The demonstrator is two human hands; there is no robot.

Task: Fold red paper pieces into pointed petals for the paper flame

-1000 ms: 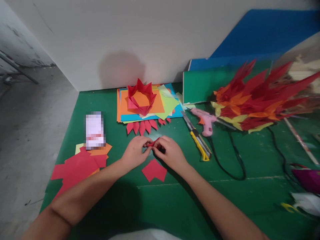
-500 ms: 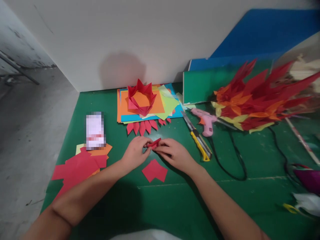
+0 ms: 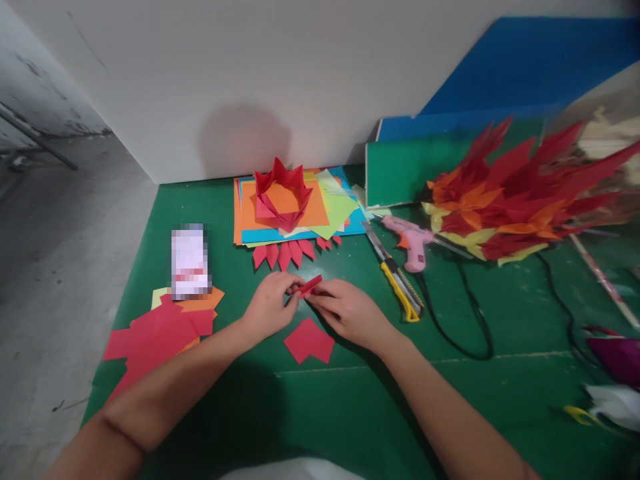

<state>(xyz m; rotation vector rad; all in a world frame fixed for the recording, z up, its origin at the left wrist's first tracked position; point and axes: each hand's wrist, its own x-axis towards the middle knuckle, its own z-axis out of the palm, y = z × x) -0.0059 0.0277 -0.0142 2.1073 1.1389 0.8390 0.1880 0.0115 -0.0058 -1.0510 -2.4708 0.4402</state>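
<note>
A small folded piece of red paper [image 3: 312,285] is pinched between my two hands above the green table. My left hand [image 3: 270,300] grips its left end with thumb and fingers. On the other end, my right hand [image 3: 353,310] has its fingers closed, hiding part of the paper. Just below them lies a flat red paper piece [image 3: 309,341] with a notch in its lower edge. Several pointed red paper petals [image 3: 284,255] lie in a row beyond my hands, by a stack of coloured paper [image 3: 245,217]. On that stack sits a ring of folded red paper [image 3: 283,193].
A yellow utility knife [image 3: 397,283] and a pink glue gun [image 3: 411,243] with a black cord lie to the right. Behind them is a large red and orange paper flower arrangement [image 3: 525,200]. Loose red sheets [image 3: 160,333] and a blurred-out phone-like object [image 3: 190,261] are at left.
The red paper between my fingers has turned slightly and now looks narrower and flatter. Both hands stay in almost the same place.
</note>
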